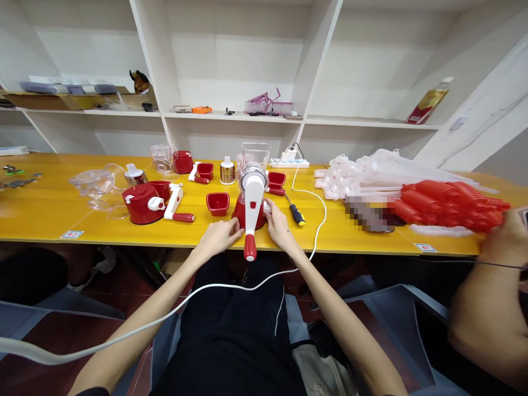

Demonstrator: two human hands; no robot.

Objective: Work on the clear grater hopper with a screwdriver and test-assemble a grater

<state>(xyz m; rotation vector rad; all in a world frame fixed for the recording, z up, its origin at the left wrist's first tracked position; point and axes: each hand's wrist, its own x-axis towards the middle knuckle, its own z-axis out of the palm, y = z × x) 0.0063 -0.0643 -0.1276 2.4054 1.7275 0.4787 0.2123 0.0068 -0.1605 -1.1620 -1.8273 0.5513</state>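
Observation:
A hand-cranked rotary grater (252, 192) stands upright at the table's front edge, with a clear hopper, a red base and a white crank arm ending in a red handle. My left hand (223, 235) grips the left side of its base, fingers curled. On the other side, my right hand (279, 226) is closed around the base by the white knob. A red food pusher (218, 204) lies just left of the grater. Behind it stand a grater drum (227, 171) and another red pusher (276, 180).
Further left are a second red base (142, 204), a loose crank (176, 204) and clear hopper parts (99, 184). A screwdriver (297, 214), white cable (324, 212) and power strip (295, 163) lie right. Beyond are red plastic pieces (445, 203) and another person's arm (487, 308).

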